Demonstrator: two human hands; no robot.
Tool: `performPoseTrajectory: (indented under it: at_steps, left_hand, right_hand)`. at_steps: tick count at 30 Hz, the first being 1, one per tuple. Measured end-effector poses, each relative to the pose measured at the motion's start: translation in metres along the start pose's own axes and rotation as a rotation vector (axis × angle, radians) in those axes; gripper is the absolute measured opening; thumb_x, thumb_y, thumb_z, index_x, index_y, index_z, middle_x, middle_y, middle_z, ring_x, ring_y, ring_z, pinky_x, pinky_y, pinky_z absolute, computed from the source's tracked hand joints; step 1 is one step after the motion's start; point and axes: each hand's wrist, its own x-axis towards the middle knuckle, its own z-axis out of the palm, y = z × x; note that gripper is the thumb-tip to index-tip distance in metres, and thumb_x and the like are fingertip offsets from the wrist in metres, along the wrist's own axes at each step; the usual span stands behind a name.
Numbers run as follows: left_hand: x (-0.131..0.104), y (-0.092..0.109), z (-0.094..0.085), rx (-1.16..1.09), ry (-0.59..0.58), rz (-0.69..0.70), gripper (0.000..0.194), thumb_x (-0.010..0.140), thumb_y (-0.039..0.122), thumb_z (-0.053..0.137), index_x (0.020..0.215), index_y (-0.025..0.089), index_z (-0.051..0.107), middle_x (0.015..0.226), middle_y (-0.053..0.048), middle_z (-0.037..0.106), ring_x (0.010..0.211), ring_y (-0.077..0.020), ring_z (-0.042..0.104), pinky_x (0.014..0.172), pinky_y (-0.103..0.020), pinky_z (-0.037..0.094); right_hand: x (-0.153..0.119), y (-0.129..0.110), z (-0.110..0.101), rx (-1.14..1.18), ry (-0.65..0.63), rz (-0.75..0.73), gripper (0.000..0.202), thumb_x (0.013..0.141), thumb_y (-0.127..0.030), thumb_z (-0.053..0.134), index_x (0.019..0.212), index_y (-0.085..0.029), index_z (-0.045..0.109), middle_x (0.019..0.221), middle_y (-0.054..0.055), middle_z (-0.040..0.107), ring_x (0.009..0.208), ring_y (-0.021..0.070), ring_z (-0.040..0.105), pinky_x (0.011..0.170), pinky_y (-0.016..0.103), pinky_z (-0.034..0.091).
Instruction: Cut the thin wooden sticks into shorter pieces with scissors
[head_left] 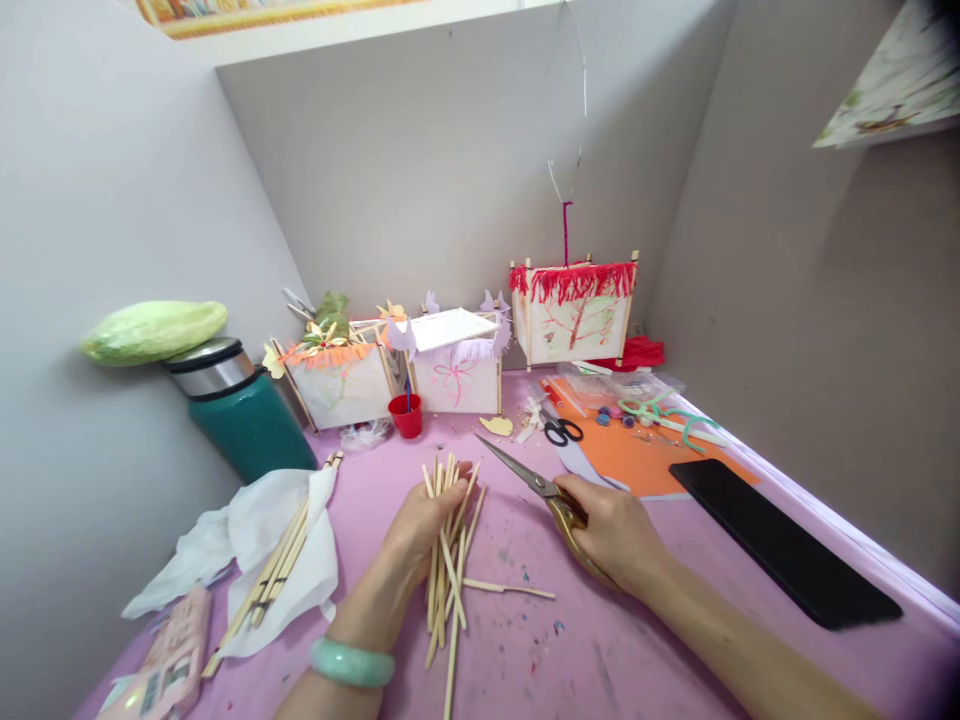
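My left hand (431, 515), with a pale green bangle on its wrist, is closed round a loose bundle of thin wooden sticks (448, 570) near the middle of the purple table (540, 670). To the right, my right hand (611, 525) grips gold-handled scissors (555, 492), whose blades look closed and point up and left toward the bundle. A gap separates the blade tips from the sticks. One broken or bent stick (510, 589) lies on the table just right of the bundle. Small coloured scraps dot the surface around it.
Paper lanterns (454, 378) stand at the back beside a red cup (406, 415). Black-handled scissors (562, 431) and orange paper (637, 455) lie right, near a black phone (784, 540). At left are a teal bottle (251, 425) and more sticks (281, 560) on white tissue (319, 570).
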Motion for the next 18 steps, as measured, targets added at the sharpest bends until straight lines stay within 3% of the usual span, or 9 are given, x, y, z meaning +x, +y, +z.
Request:
performPoseTrajectory:
  at_steps: [3,9,14,18]
  left_hand:
    - [0.001,0.000,0.000,0.078,0.027,0.008,0.037,0.073,0.023,0.075,0.109,0.015,0.069,0.107,-0.012,0.072,0.085,-0.0192,0.069,0.066,-0.024,0.052]
    - [0.003,0.002,0.001,0.156,0.050,0.141,0.035,0.071,0.028,0.078,0.103,0.015,0.072,0.116,-0.014,0.069,0.118,-0.0230,0.057,0.094,-0.027,0.043]
    - [0.001,0.009,-0.003,0.157,0.078,0.116,0.033,0.069,0.027,0.079,0.098,0.013,0.072,0.114,-0.016,0.069,0.115,-0.0250,0.059,0.090,-0.028,0.045]
    - [-0.001,0.017,-0.012,0.189,0.060,0.196,0.034,0.073,0.035,0.074,0.097,0.011,0.071,0.108,-0.016,0.071,0.102,-0.0228,0.064,0.085,-0.029,0.047]
  right_hand:
    - [0.000,-0.001,0.000,-0.005,-0.002,-0.004,0.017,0.086,-0.029,0.046,0.084,-0.022,0.062,0.069,0.000,0.066,0.060,0.0149,0.056,0.057,0.024,0.034]
    - [0.000,-0.001,0.000,-0.001,0.004,-0.007,0.018,0.086,-0.029,0.046,0.086,-0.022,0.063,0.072,0.001,0.067,0.061,0.0151,0.058,0.058,0.024,0.035]
    - [-0.001,0.000,0.001,0.002,0.005,-0.010,0.017,0.086,-0.028,0.047,0.086,-0.023,0.063,0.071,0.000,0.067,0.062,0.0152,0.058,0.058,0.024,0.035]
    - [-0.001,0.000,0.001,0.004,-0.001,-0.004,0.017,0.086,-0.029,0.047,0.088,-0.023,0.063,0.072,0.000,0.067,0.063,0.0156,0.059,0.059,0.025,0.036]
